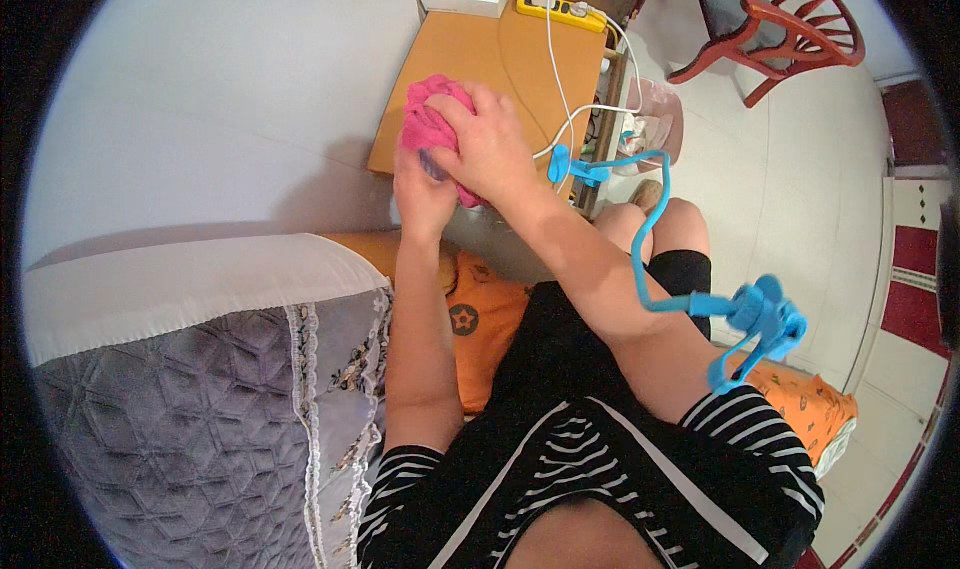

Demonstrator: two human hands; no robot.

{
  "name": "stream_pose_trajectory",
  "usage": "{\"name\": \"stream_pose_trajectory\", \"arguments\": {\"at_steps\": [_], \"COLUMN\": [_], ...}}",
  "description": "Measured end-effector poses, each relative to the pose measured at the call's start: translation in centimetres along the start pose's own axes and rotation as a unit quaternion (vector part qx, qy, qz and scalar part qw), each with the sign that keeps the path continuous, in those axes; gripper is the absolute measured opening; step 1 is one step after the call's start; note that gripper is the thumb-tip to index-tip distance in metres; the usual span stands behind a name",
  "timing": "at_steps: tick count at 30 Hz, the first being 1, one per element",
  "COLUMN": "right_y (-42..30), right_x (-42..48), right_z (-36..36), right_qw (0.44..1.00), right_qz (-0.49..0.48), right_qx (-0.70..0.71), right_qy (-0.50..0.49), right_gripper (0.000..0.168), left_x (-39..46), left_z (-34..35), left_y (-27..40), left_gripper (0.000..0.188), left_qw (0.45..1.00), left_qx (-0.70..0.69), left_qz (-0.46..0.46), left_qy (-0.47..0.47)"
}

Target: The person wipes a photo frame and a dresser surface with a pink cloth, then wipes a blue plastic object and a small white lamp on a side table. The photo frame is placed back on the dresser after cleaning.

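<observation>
A pink cloth (433, 127) is bunched between my two hands, over the near left part of a small wooden table (465, 58). My left hand (424, 197) grips it from below and from the left. My right hand (484, 137) presses over its right side with bent fingers. A small dark item (432, 165) shows between the hands, partly wrapped by the cloth; I cannot tell what it is. Right of my hands, a blue flexible clip holder (651, 224) has one clamp by the table's edge and its other end above my right upper arm.
At the table's far end lie a yellow power strip (562, 13) and a white box (465, 1), with white cables trailing down the right side. A pink waste bin (660, 111) and a wooden chair (772, 25) stand right. A grey quilted cover (187, 434) lies left.
</observation>
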State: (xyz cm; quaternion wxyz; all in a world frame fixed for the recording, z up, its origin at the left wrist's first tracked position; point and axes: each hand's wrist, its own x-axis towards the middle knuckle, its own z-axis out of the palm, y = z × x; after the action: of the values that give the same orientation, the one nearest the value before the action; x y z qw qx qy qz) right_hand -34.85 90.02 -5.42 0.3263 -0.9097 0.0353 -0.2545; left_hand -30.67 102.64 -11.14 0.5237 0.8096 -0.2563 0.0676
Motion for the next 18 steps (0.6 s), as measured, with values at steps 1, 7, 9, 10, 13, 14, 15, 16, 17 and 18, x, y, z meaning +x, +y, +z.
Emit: {"name": "stream_pose_trajectory", "arguments": {"at_steps": [1, 7, 9, 10, 13, 14, 15, 16, 17, 18], "right_y": [0.1, 1.5, 1.9, 2.3, 5.8, 7.3, 7.7, 8.1, 8.6, 7.1], "right_x": [0.1, 0.7, 0.3, -0.1, -3.2, -4.1, -4.7, -5.3, -5.7, -5.1], "right_z": [-0.1, 0.3, 0.5, 0.8, 2.8, 3.2, 2.9, 2.6, 2.4, 0.8], "right_qw": [1.000, 0.980, 0.968, 0.961, 0.946, 0.942, 0.947, 0.952, 0.956, 0.946], "right_qz": [0.013, 0.152, 0.194, 0.211, 0.243, 0.249, 0.233, 0.218, 0.203, 0.261], "right_qx": [0.009, 0.098, 0.109, 0.125, 0.162, 0.173, 0.178, 0.182, 0.184, 0.192], "right_qy": [-0.001, 0.087, 0.113, 0.126, 0.141, 0.142, 0.129, 0.116, 0.105, 0.018], "right_gripper": [0.053, 0.050, 0.048, 0.049, 0.053, 0.055, 0.054, 0.054, 0.054, 0.052], "left_x": [0.1, 0.2, 0.1, -0.1, 0.4, 0.7, 0.4, 0.3, 0.9, 0.3], "left_z": [0.0, 0.5, 0.4, 0.1, -0.3, -0.3, -0.5, -0.4, -0.1, -1.0], "left_y": [0.0, -0.2, -1.0, -1.4, -1.6, -1.3, -1.2, -1.2, -1.2, -1.6], "left_gripper": [0.068, 0.075, 0.077, 0.079, 0.082, 0.084, 0.085, 0.087, 0.088, 0.088], "left_qw": [1.000, 0.999, 0.998, 0.999, 0.999, 0.998, 0.997, 0.997, 0.996, 0.997], "left_qx": [0.007, 0.034, 0.037, 0.025, -0.003, -0.002, 0.002, -0.028, -0.022, -0.007], "left_qz": [0.004, 0.026, 0.039, 0.039, 0.037, 0.032, 0.022, 0.035, 0.037, 0.025], "left_qy": [-0.004, 0.013, 0.014, 0.006, -0.034, -0.054, -0.069, -0.067, -0.072, -0.071]}}
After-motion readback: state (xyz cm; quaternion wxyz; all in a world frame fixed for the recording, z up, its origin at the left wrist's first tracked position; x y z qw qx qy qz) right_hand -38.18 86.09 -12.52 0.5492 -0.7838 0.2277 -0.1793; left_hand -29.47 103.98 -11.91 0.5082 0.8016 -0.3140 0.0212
